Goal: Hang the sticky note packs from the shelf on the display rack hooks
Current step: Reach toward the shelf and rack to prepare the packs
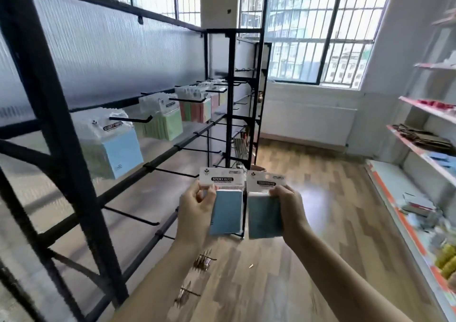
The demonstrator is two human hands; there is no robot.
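My left hand [195,210] grips a blue sticky note pack [225,210] by its left edge, white header card up. Beside it, my right hand [290,210] grips a second blue sticky note pack [262,217] by its right edge. Both packs are held upright in front of me, nearly touching. The black display rack [61,129] runs along the left. Blue packs [116,146], green packs [165,122] and pink packs [197,111] hang on its upper hooks. The lower hooks [133,217] are bare.
A white shelf unit [424,154] with mixed stationery stands along the right wall. Wooden floor [308,173] lies open between rack and shelf. A second black rack [244,95] stands at the far end before barred windows. Small metal clips [202,262] hang low on the rack.
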